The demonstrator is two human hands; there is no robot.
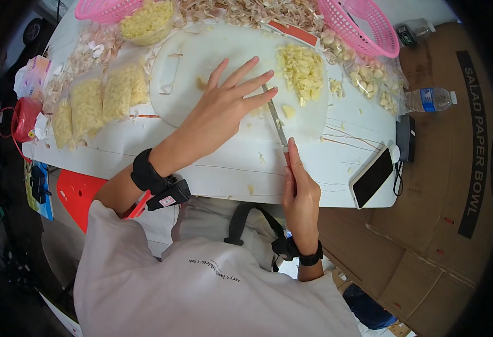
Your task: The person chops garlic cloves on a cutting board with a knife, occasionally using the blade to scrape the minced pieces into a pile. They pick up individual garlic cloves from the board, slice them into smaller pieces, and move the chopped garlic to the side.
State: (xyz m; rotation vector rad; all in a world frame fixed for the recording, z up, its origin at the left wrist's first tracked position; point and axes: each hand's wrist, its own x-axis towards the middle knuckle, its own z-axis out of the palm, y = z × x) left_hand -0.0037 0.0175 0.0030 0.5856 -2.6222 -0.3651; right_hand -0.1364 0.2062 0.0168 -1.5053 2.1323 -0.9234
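My right hand (302, 191) is closed around the handle of a kitchen knife (278, 126), whose narrow blade slants up and left over a round white cutting board (246, 42). Spread above the board, my left hand (221, 109) has its fingers stretched out, with the fingertips right by the blade's tip. A heap of sliced garlic (301, 74) lies on the right of the board. One loose garlic piece (288, 111) sits just right of the blade. The area under my left palm is hidden.
Bags of chopped garlic (87, 104) lie at left, near a filled bowl (147, 22). Garlic skins (246, 10) cover the back. A pink basket (364, 25) and bagged peeled cloves (367, 78) stand right. A phone (373, 178) lies at the table's right edge, beside cardboard (437, 157).
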